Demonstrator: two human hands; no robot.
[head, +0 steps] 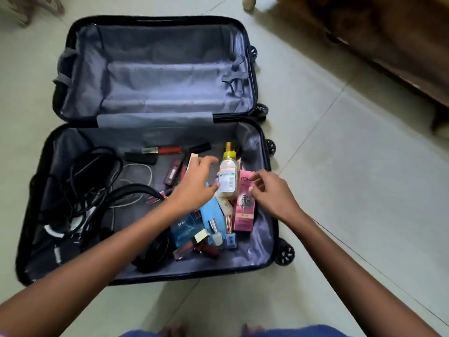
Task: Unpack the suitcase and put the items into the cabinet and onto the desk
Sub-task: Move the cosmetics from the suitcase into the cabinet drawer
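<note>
Picks through the suitcase [255, 249] on the floor [340, 190]: reaches left grip [194, 183], fingers apart, to the bottle [227, 176]; at the pink box [244, 210], curls right grip [272, 193], cannot tell whether pinching. Calls next for firm holds and lifting out.

Reaches fwd w/ both bare arms [97, 259], converging; holds bare left hand [194, 182] palm-down, fingers spread & relaxed; carries bare right hand [270, 193] just beside, fingers loosely curled.

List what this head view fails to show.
Head view:
Lettering on the pink box: partly covered by the right hand.
Label of the dark blue box: partly covered, blurred.
The wooden furniture: blurred, cropped at the right edge.
Whether the right hand grips: unclear.
</note>
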